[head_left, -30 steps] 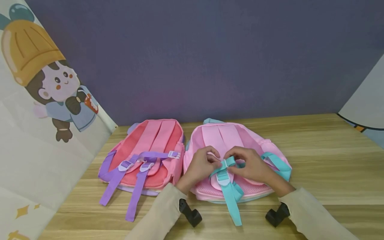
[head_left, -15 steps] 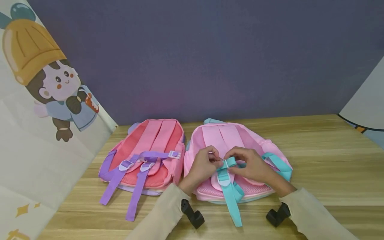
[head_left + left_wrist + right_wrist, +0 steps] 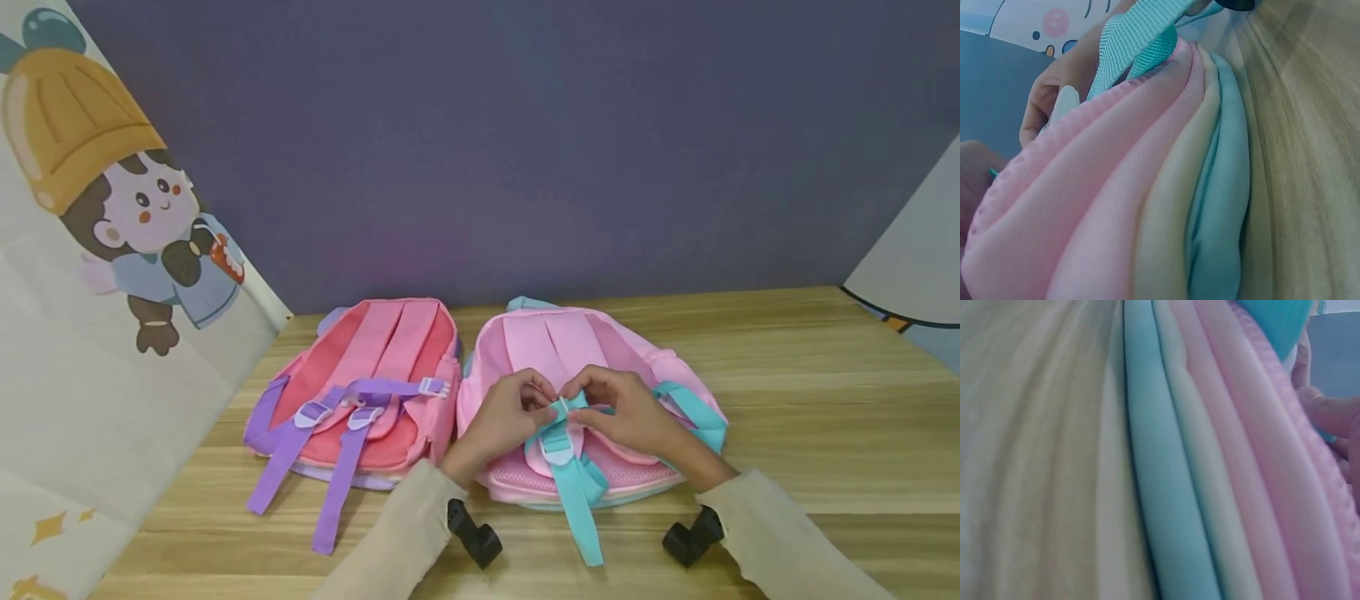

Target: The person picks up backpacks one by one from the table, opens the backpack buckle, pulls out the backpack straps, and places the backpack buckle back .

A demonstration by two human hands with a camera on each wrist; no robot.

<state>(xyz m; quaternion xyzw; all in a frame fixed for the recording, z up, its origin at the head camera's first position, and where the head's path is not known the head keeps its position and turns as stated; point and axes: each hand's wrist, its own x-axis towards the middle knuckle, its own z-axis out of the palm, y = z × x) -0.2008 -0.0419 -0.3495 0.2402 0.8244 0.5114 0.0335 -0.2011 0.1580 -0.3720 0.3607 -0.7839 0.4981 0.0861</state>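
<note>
A light pink backpack (image 3: 558,333) lies on the table with its straps facing up. Over its lower middle, both hands meet at a teal strap (image 3: 576,402) with a small white buckle (image 3: 562,406). My left hand (image 3: 507,417) pinches the strap on the buckle's left side; my right hand (image 3: 628,408) pinches it on the right. Just below, a white slider (image 3: 557,450) holds a teal webbing tail (image 3: 581,517) that hangs over the bag's front edge. Both wrist views mostly show the bag's layered side, which hides much of the fingers.
Left of it, touching or nearly so, lies a coral pink backpack (image 3: 375,342) with purple straps (image 3: 343,492). A teal side strap (image 3: 697,417) loops at the right. The wooden table (image 3: 817,400) meets a dark panel (image 3: 525,150) behind.
The short teal strap end at the buckle has shifted slightly between the fingers, and less of it shows on the right. Both hands otherwise stay in place.
</note>
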